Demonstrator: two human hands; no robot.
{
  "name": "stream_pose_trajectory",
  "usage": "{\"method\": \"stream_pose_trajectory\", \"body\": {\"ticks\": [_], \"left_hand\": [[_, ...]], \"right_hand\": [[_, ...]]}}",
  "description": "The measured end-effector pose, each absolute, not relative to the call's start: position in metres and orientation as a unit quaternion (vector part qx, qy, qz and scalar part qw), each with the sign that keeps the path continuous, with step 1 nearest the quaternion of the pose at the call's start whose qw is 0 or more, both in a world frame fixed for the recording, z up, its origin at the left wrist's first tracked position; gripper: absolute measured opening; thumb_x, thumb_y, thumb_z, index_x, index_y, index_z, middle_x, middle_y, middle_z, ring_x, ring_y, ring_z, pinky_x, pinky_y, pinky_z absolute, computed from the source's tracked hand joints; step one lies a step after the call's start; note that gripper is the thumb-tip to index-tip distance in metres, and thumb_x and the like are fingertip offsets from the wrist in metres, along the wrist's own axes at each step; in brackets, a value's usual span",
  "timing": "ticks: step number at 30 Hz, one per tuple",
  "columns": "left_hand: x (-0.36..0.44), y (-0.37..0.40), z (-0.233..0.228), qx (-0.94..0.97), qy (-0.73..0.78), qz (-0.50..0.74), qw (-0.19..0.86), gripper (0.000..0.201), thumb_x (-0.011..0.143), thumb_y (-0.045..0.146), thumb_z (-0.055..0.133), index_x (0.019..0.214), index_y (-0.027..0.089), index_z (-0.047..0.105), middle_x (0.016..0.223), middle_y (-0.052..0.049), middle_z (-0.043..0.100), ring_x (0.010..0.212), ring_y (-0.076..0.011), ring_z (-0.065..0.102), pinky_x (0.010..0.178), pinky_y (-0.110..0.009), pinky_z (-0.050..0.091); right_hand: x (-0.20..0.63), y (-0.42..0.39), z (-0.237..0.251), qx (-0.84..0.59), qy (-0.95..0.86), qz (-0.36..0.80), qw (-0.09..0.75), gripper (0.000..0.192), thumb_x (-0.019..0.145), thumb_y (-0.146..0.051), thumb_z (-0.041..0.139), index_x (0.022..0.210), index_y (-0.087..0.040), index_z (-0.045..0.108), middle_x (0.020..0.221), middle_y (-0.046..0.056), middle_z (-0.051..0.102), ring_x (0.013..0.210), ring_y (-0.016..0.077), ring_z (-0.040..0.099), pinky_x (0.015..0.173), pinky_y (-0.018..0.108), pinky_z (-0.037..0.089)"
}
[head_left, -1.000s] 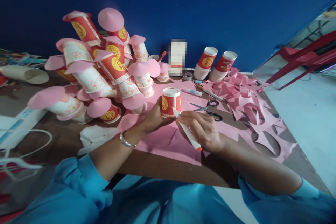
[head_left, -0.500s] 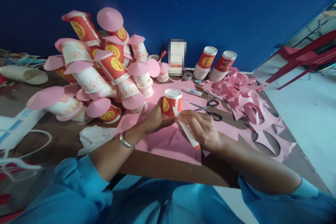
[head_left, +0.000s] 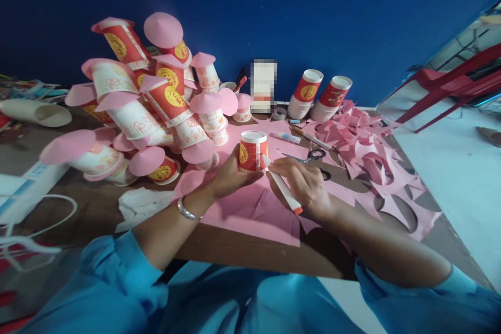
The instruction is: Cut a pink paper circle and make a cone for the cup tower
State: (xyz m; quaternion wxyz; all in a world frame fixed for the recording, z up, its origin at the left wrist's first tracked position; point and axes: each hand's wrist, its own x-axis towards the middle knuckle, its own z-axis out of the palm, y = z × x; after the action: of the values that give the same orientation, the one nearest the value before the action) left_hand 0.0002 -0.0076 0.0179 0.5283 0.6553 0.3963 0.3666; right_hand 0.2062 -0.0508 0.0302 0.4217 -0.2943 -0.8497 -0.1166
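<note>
Left hand [head_left: 234, 175]: wrapping around the lower part of a red-and-white paper cup with gold medallions [head_left: 252, 152], pressing against its left side and from below, hiding most of the fingers behind it.
Cup: resting in the left hand above the table, sitting nearly upright, showing a round white end on top and a pale vertical strip down its red side.
Right hand [head_left: 304, 182]: pinching a slim white pen-like tool with an orange-red end [head_left: 286, 193] with the fingers drawn together, holding it aslant just beside the cup.
Tool tip: pointing up and left, overlapping the cup's lower right side; leaving actual contact impossible to tell.
Left wrist: wearing a broad silver metal bracelet [head_left: 186, 209].
Beneath the hands: lying flat, a large pink paper sheet [head_left: 250, 219] on a dark brown wooden table [head_left: 235, 250].
Beyond the right hand: lying near it, black-handled metal scissors [head_left: 306, 159], partly hiding behind the fingers; farther back, a white-and-blue tube [head_left: 285, 137].
Right side: heaping up, curled pink paper offcuts [head_left: 364, 141]; behind, leaning, two stacks of red-and-white paper cups [head_left: 309, 86].
Left side: piling high, red and white paper cups with pink paper cones [head_left: 168, 91]; nearer, crumpling white cloth-like material [head_left: 144, 206].
</note>
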Motion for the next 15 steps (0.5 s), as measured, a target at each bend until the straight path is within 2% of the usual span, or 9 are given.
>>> {"method": "stream_pose_trajectory", "body": {"ticks": [8,15], "left_hand": [[-0.0006,-0.0072,0.0197,0.638,0.405,0.366,0.543,0.067,0.068,0.055,0.088,0.115,0.022,0.053,0.109,-0.008,0.068,0.106,-0.0313,0.066,0.094,-0.049,0.056],[0.0021,-0.0081,0.0230,0.634,0.412,0.361,0.546,0.062,0.070,0.054,0.086,0.112,0.023,0.053,0.107,-0.006,0.068,0.105,-0.0291,0.066,0.093,-0.048,0.057]], "right_hand": [[0.2081,-0.0480,0.0276,-0.300,-0.848,-0.121,0.420,0.021,0.095,-0.009,0.062,0.115,-0.014,0.058,0.097,0.010,0.075,0.081,0.0190,0.074,0.063,0.029,0.059],[0.2086,-0.0469,0.0303,-0.306,-0.843,-0.124,0.425,0.019,0.096,-0.009,0.059,0.115,-0.014,0.058,0.095,0.010,0.074,0.083,0.0200,0.074,0.063,0.029,0.059]]}}
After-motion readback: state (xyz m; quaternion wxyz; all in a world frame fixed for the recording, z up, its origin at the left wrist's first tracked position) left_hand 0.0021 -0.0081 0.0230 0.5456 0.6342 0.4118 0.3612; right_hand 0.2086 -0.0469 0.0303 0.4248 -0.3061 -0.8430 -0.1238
